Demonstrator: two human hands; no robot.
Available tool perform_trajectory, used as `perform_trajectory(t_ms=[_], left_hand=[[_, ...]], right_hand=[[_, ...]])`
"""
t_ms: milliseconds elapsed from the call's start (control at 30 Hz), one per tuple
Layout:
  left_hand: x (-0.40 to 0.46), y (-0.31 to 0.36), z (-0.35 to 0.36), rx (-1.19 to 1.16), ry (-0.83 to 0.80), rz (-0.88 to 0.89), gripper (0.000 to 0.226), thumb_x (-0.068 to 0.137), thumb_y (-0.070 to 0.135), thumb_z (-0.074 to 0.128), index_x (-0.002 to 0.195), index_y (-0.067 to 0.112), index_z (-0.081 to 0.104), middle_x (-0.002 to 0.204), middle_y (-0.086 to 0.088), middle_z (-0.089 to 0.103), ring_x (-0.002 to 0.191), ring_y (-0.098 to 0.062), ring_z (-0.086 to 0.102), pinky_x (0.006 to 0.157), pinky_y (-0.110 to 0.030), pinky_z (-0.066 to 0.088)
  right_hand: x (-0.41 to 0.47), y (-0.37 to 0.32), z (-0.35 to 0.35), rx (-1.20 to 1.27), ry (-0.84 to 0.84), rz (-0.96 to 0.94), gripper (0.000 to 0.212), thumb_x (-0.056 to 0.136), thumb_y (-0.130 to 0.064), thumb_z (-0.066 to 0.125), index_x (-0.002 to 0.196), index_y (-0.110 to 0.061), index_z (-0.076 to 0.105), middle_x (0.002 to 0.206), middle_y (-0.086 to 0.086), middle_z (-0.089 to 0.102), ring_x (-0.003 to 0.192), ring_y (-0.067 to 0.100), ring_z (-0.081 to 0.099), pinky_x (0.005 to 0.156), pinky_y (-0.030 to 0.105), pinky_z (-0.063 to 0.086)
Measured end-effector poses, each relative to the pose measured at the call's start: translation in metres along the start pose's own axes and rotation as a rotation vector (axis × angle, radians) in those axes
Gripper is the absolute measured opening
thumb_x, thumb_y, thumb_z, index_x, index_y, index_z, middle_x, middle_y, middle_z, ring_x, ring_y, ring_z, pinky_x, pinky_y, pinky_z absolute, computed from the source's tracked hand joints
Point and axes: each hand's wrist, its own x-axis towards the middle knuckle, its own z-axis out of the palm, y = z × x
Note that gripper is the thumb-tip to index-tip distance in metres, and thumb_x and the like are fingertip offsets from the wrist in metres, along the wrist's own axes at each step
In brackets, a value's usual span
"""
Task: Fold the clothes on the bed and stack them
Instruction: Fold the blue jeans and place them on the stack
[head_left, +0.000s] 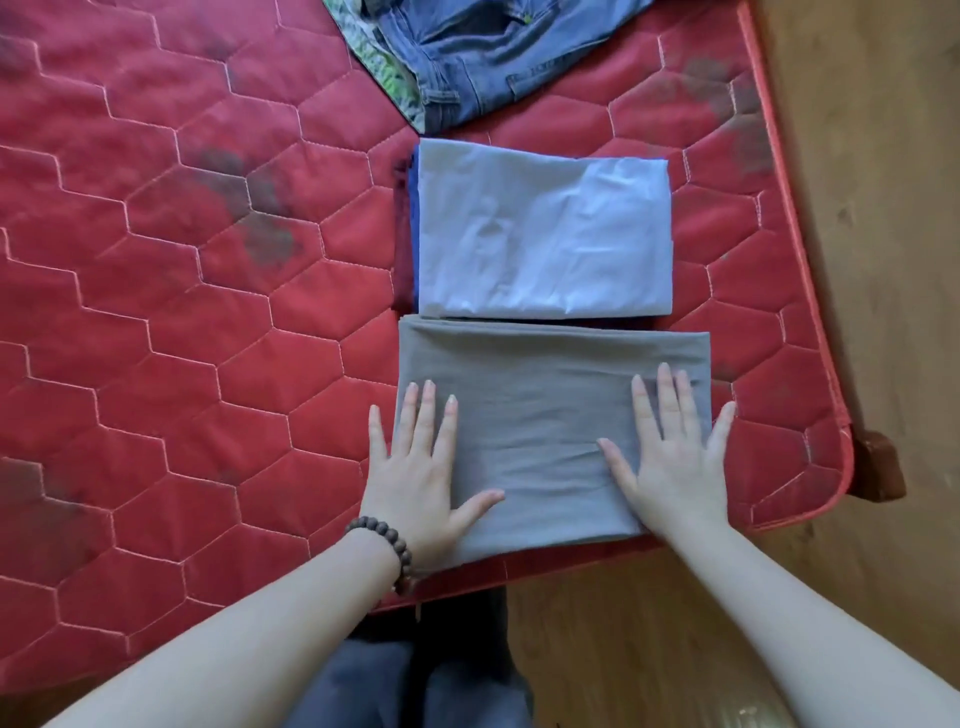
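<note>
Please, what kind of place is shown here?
Probably a bedroom at home: a red quilted mattress on a wooden floor, with folded clothes and jeans lying on it.

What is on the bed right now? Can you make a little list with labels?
bed: red quilted mattress
near garment: folded grey cloth, lying flat
left hand: flat on the grey cloth's left edge
right hand: flat on its right side
behind it: folded light blue cloth on top of a darker blue layer
far edge: unfolded jeans
wrist: bead bracelet on the left
</note>
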Motion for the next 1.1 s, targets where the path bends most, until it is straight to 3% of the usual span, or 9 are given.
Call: perform_trajectory(t_ms=[167, 300, 500, 567, 700, 800, 900, 1000, 1100], left_hand=[[0.110, -0.054, -0.063, -0.141, 0.248, -0.242, 0.088, 0.086, 0.072, 0.008, 0.155, 0.018, 0.006, 0.162, -0.011, -0.002, 0.149, -0.027, -0.010, 0.119, -0.053, -0.001], [0.199, -0.125, -0.087, -0.126, 0.277, -0.421, 0.083, 0.089, 0.068, 0.016, 0.155, 0.019, 0.005, 0.162, -0.012, -0.003, 0.149, -0.030, -0.008, 0.118, -0.054, 0.007], [0.277, -0.185, -0.086, -0.326, 0.097, -0.635, 0.127, 0.047, 0.102, 0.022, 0.143, 0.038, -0.032, 0.155, -0.001, -0.033, 0.144, -0.031, -0.026, 0.106, -0.073, -0.001], [0.286, -0.191, -0.084, -0.377, 0.087, -0.629, 0.133, 0.033, 0.104, 0.021, 0.133, 0.044, -0.042, 0.151, 0.002, -0.040, 0.141, -0.030, -0.031, 0.103, -0.075, -0.004], [0.293, -0.194, -0.081, -0.408, 0.081, -0.643, 0.140, 0.029, 0.103, 0.029, 0.134, 0.044, -0.042, 0.146, 0.002, -0.047, 0.139, -0.033, -0.035, 0.100, -0.077, -0.005], [0.293, -0.194, -0.080, -0.401, 0.084, -0.648, 0.141, 0.029, 0.104, 0.027, 0.136, 0.042, -0.041, 0.146, 0.001, -0.049, 0.138, -0.034, -0.037, 0.100, -0.078, -0.004], [0.292, -0.192, -0.083, -0.410, 0.073, -0.652, 0.141, 0.026, 0.103, 0.022, 0.136, 0.042, -0.041, 0.145, 0.000, -0.049, 0.135, -0.034, -0.041, 0.099, -0.078, -0.005], [0.293, -0.190, -0.085, -0.406, 0.051, -0.667, 0.142, 0.027, 0.103, 0.028, 0.132, 0.041, -0.046, 0.140, -0.001, -0.055, 0.124, -0.031, -0.054, 0.099, -0.078, -0.007], [0.291, -0.189, -0.089, -0.400, 0.035, -0.658, 0.141, 0.033, 0.103, 0.033, 0.130, 0.040, -0.048, 0.138, -0.001, -0.057, 0.123, -0.032, -0.054, 0.100, -0.077, -0.006]], right_hand=[[0.082, -0.044, -0.046, 0.167, 0.143, -0.036, 0.065, 0.092, -0.037, 0.057, 0.148, -0.013, 0.035, 0.158, 0.017, 0.018, 0.147, 0.031, 0.016, 0.112, 0.068, 0.010], [0.164, -0.072, -0.082, 0.183, 0.179, -0.058, 0.068, 0.091, -0.029, 0.059, 0.150, -0.017, 0.029, 0.161, 0.013, 0.008, 0.149, 0.028, 0.008, 0.115, 0.062, 0.006], [0.301, -0.118, -0.125, 0.178, 0.288, -0.186, 0.069, 0.089, -0.032, 0.061, 0.150, -0.021, 0.030, 0.161, 0.012, 0.008, 0.149, 0.028, 0.008, 0.116, 0.058, 0.006], [0.346, -0.136, -0.133, 0.157, 0.217, -0.198, 0.078, 0.088, -0.040, 0.062, 0.153, -0.028, 0.021, 0.162, 0.008, 0.001, 0.149, 0.025, 0.002, 0.116, 0.058, 0.006], [0.402, -0.163, -0.135, 0.043, -0.151, -0.229, 0.110, 0.074, -0.063, 0.068, 0.149, -0.046, -0.010, 0.160, -0.004, -0.022, 0.147, 0.023, -0.016, 0.111, 0.069, 0.007], [0.413, -0.165, -0.130, 0.035, -0.170, -0.214, 0.109, 0.074, -0.063, 0.068, 0.145, -0.053, -0.013, 0.159, -0.008, -0.023, 0.147, 0.023, -0.016, 0.107, 0.073, 0.009], [0.413, -0.162, -0.131, 0.014, -0.143, -0.232, 0.091, 0.088, -0.047, 0.062, 0.146, -0.053, -0.008, 0.160, -0.008, -0.018, 0.148, 0.024, -0.013, 0.107, 0.074, 0.012], [0.417, -0.166, -0.139, 0.112, -0.160, -0.205, 0.067, 0.096, -0.028, 0.052, 0.148, -0.050, 0.015, 0.162, -0.008, -0.003, 0.149, 0.023, -0.003, 0.107, 0.071, 0.014], [0.421, -0.167, -0.162, 0.379, -0.097, -0.156, 0.039, 0.098, -0.027, 0.050, 0.136, -0.034, 0.050, 0.146, 0.007, 0.046, 0.133, 0.027, 0.041, 0.103, 0.047, 0.037]])
